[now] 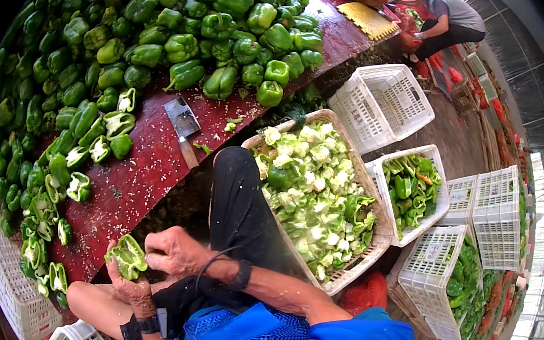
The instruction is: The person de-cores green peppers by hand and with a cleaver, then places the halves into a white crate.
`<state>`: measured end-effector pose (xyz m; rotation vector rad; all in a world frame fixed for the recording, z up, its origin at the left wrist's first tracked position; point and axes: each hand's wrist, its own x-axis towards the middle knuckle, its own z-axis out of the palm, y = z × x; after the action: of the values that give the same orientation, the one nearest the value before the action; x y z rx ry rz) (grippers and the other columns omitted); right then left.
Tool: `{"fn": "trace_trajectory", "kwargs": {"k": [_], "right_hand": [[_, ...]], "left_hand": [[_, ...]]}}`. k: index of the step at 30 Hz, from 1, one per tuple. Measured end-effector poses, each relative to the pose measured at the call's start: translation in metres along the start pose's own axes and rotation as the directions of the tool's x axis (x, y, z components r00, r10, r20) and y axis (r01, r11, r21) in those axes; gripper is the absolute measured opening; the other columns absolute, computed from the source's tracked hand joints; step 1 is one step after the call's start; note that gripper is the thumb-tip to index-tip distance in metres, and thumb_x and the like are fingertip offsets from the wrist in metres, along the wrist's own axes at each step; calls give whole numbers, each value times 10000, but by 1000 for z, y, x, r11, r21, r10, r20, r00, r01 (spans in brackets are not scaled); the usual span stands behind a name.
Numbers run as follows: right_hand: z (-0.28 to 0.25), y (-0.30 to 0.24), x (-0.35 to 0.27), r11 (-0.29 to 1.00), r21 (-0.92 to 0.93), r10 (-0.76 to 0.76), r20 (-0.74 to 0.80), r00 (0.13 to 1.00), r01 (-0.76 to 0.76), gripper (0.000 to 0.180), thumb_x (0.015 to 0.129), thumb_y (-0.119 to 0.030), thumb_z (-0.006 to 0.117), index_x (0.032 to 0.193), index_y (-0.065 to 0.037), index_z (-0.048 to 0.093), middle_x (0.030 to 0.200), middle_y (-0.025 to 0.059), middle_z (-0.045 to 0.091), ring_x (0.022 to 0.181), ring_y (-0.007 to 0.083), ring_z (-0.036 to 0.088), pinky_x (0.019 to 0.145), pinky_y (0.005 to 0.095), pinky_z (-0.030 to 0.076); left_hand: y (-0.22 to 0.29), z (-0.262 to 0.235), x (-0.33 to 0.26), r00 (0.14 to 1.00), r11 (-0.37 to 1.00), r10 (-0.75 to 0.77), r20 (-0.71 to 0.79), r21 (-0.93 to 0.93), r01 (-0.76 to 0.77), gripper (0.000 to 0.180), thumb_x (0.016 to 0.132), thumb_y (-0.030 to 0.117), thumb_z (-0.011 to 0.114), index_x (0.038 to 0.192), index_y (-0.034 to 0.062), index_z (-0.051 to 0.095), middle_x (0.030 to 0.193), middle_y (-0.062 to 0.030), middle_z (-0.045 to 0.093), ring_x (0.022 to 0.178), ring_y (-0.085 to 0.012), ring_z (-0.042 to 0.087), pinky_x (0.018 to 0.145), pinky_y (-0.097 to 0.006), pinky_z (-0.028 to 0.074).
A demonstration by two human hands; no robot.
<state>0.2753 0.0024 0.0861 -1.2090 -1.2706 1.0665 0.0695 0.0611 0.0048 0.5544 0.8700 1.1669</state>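
Note:
My left hand (pixel 133 291) holds a halved green bell pepper (pixel 128 258), its cut face with pale ribs turned up. Right beside it is my right hand (pixel 175 251), fingers curled in against the pepper's edge; whatever they pinch is hidden. On the red tabletop (pixel 108 207) lies a cleaver (pixel 182 118) with a wooden handle, out of both hands. Cut pepper halves (pixel 79 187) are strewn along the table's left side, below a big heap of whole green bell peppers (pixel 168 18). Pale seeds speckle the tabletop.
Right of my knee stands a crate (pixel 371 247) full of pepper cores (pixel 314 189). Beyond it are a white crate of pepper pieces (pixel 409 187), an upright white crate (pixel 381 109) and stacked white crates (pixel 434 261). A person (pixel 450 22) bends at the far right.

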Motion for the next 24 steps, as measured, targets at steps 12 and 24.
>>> {"fn": "trace_trajectory", "kwargs": {"k": [12,24], "right_hand": [[-45,-35,-31,925,-373,-198,-325,925,67,137,835,-127,652,936,-35,657,862,144,630,783,322,631,659,394,517],[16,23,-12,982,109,160,-20,987,-157,167,836,-145,622,891,11,602,779,174,638,703,336,636,628,399,494]], "left_hand": [[10,66,-20,916,939,93,390,272,-211,509,983,322,444,1358,-22,437,1281,-223,563,1184,-314,553,1020,-419,445],[10,87,-35,864,749,0,503,572,-333,468,910,209,480,1297,-53,513,1223,-199,606,1156,-277,565,1062,-376,382]]}}
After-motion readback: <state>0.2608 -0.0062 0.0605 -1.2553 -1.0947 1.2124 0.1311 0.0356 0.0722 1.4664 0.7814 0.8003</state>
